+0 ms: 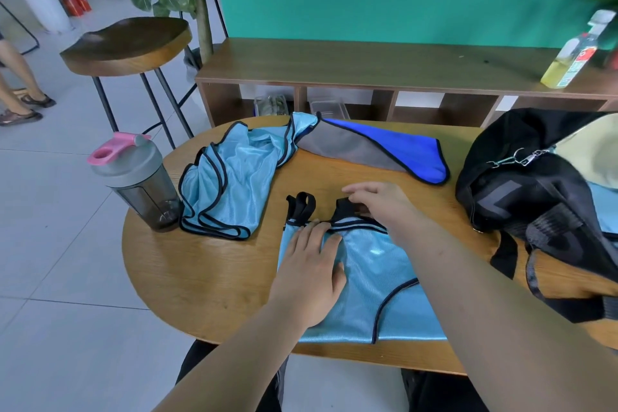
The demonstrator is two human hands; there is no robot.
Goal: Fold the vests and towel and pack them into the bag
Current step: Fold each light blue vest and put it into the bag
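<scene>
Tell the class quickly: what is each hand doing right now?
Left hand: open, pressing flat on the vest.
Right hand: closed, pinching that vest's black strap.

The round wooden table (207, 278) in front of me fills the middle of the frame. A grey shaker bottle (140, 184) stands at its left edge, with a crumpled blue vest (234, 177) just beside it. A blue-and-grey towel (378, 150) lies centre top, a black bag (521, 191) at right, and a flat blue vest (378, 278) lower centre.
</scene>
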